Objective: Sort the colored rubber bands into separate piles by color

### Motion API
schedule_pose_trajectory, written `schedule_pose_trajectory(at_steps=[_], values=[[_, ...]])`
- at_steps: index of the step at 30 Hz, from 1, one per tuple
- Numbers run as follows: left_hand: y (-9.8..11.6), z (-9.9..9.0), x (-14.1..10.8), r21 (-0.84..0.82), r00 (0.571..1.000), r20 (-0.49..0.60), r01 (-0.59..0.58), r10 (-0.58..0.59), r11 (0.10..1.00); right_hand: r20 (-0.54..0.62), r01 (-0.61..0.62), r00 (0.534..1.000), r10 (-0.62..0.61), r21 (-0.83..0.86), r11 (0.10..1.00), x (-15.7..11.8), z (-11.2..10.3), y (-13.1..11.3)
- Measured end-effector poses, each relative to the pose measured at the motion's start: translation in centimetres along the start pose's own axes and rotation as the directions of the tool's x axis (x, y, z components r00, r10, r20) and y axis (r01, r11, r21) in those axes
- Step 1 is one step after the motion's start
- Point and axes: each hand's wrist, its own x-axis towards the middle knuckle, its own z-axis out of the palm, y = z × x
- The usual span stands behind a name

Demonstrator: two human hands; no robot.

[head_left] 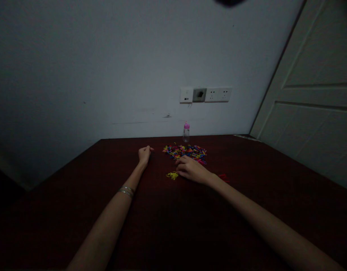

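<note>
My left hand (145, 154) rests on the table as a loose fist, left of the colored pile. The inside of that fist is hidden. My right hand (192, 170) hovers low with bent fingers, thumb and fingertips apart, and no held thing shows between them. Beside its fingertips lies a small heap of yellow rubber bands (172, 175). Just beyond it spreads a larger pile of mixed rubber bands (190, 150) in red, blue, yellow and pink, partly covered by the hand. A few red rubber bands (223, 177) lie right of my right wrist.
A clear bottle with a pink cap (186, 132) stands upright behind the mixed pile, near the wall. The dark red table (162, 226) meets a pale wall (119, 67) with sockets (218, 95). A white panelled door (311, 113) stands along the right side.
</note>
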Motion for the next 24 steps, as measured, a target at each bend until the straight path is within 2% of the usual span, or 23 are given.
schedule_pose_trajectory(at_steps=[5,9,14,18,21,24], values=[[0.2,0.0,-0.2,-0.031,1.000,-0.016,-0.011,0.011,0.999,-0.008,-0.052,0.999,0.052,0.073,0.996,-0.6,-0.5,0.4],[0.3,0.0,-0.3,-0.023,0.999,-0.027,-0.024,0.024,0.999,-0.110,-0.151,0.980,0.167,0.141,0.979,-2.5,-2.0,3.1],[0.2,0.0,-0.2,-0.024,1.000,-0.029,-0.009,0.008,1.000,-0.219,-0.390,0.894,0.392,0.054,0.919,-7.4,-3.8,9.0],[0.3,-0.1,-0.4,0.012,0.999,0.011,-0.039,0.038,0.999,-0.269,-0.543,0.815,0.512,-0.051,0.838,-11.6,-4.3,12.6],[0.9,-0.1,-1.1,0.118,0.990,0.039,-0.140,0.137,0.983,-0.282,-0.594,0.785,0.551,-0.094,0.799,-13.5,-4.0,14.0],[1.8,0.3,-2.2,0.246,0.945,0.119,-0.324,0.304,0.913,-0.291,-0.602,0.783,0.550,-0.131,0.788,-14.3,-3.4,14.7]])
